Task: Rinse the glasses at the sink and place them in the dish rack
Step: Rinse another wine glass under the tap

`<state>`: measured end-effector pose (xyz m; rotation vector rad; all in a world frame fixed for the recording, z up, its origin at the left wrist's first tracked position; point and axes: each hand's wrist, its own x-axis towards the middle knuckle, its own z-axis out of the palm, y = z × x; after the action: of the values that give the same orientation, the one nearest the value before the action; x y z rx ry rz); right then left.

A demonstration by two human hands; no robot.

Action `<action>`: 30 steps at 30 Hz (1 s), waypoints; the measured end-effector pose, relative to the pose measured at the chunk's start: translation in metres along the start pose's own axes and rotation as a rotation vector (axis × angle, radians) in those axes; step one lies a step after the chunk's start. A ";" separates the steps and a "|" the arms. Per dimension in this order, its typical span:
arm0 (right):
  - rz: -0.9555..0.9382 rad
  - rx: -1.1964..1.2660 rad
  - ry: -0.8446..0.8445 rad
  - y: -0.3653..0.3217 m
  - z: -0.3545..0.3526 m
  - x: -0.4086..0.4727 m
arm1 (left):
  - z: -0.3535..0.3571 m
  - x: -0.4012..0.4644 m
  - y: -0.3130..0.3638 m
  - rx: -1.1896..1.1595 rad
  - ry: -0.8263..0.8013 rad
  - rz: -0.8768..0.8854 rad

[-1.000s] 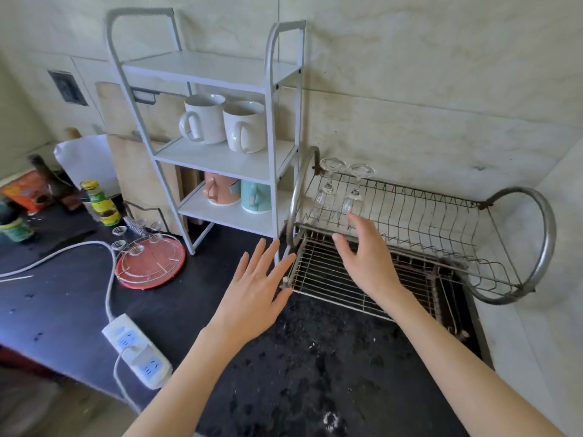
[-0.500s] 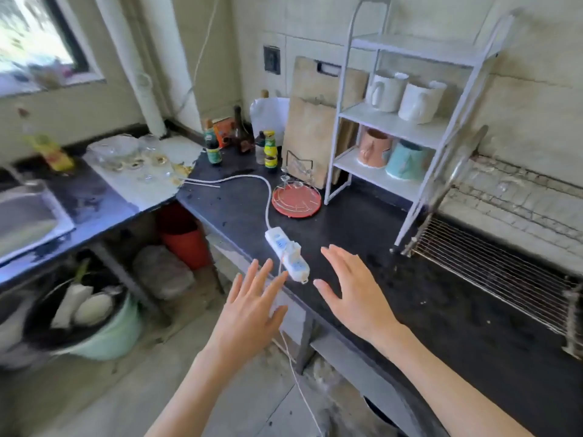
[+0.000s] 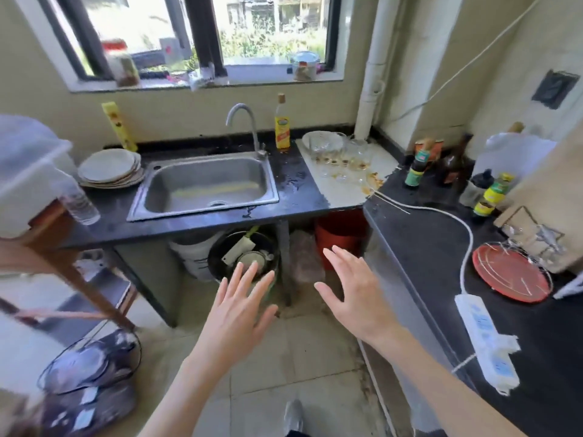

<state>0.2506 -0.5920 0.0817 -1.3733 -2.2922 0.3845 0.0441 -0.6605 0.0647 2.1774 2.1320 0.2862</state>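
A steel sink (image 3: 176,201) with a curved tap (image 3: 243,121) sits under the window, its basin holding nothing. Right of it, several clear glasses (image 3: 345,154) with brownish dregs stand on a stained white board (image 3: 339,190), beside a glass bowl (image 3: 321,141). My left hand (image 3: 235,310) and my right hand (image 3: 353,290) hover in front of me over the floor, fingers spread, holding nothing, well short of the counter. The dish rack is out of view.
Stacked plates (image 3: 108,168) lie left of the sink. A yellow detergent bottle (image 3: 281,129) stands by the tap. The right counter carries sauce bottles (image 3: 419,165), a red tray (image 3: 511,275) and a white power strip (image 3: 484,339) with cable. Buckets (image 3: 340,231) and a basin sit under the counter.
My view has swung left from the dish rack and shelf to the sink and window. Both hands stay spread and empty, moving away from the rack toward the sink side.
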 end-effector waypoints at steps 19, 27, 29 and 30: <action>-0.025 -0.046 -0.103 0.041 0.067 0.331 | -0.004 0.277 -0.142 -0.075 -0.008 -0.118; 0.182 -0.096 -0.086 0.079 0.097 0.444 | 0.011 0.425 -0.209 -0.085 -0.009 0.074; 0.246 -0.103 -0.085 0.092 0.099 0.464 | 0.009 0.458 -0.216 -0.091 -0.034 0.116; 0.277 -0.113 -0.087 0.099 0.099 0.474 | 0.009 0.472 -0.217 -0.103 -0.051 0.134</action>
<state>0.0815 -0.1283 0.0581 -1.7719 -2.2245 0.4134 -0.1611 -0.1836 0.0510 2.2469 1.9042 0.3377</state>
